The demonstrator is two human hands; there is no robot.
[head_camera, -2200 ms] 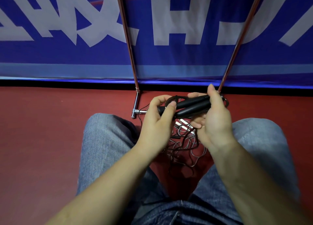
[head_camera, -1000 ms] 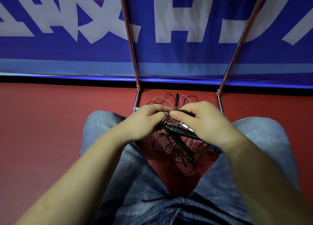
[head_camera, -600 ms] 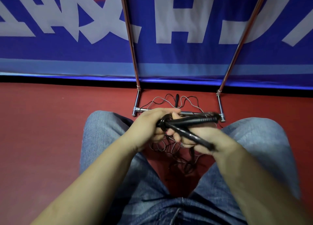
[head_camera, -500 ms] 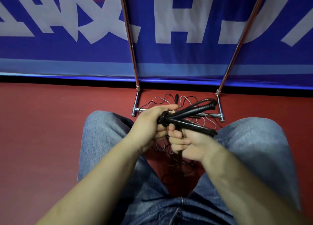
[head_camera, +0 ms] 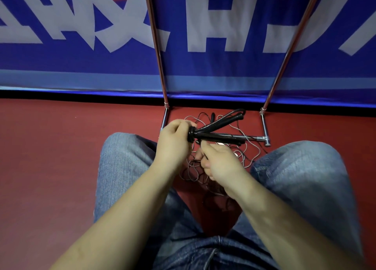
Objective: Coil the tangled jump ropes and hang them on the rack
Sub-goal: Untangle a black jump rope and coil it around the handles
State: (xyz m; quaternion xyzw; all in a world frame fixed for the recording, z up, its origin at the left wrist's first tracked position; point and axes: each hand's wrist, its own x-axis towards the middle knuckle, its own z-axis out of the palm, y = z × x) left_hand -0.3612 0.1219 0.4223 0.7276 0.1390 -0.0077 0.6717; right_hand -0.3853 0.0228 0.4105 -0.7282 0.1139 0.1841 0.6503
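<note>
My left hand (head_camera: 175,142) grips the wrapped end of a black jump rope bundle (head_camera: 218,127), whose handles and folded loops fan out to the right above the floor. Just below the bundle, my right hand (head_camera: 218,161) has its fingers curled around a thin strand of that rope. A tangle of thin grey and black ropes (head_camera: 236,158) lies on the red floor between my knees, partly hidden by both hands. The metal rack (head_camera: 157,44) stands right behind it, its base bar (head_camera: 254,137) lying across the tangle.
My knees in blue jeans (head_camera: 301,172) flank the rope pile left and right. A blue banner with white lettering (head_camera: 223,29) covers the wall behind the rack. The rack's right post (head_camera: 293,44) leans outward. Red floor (head_camera: 50,158) stretches to the left.
The handles have swung from level to fanning up and right. My right hand has dropped from the handles to below the bundle, while my left hand stays on the wrapped end.
</note>
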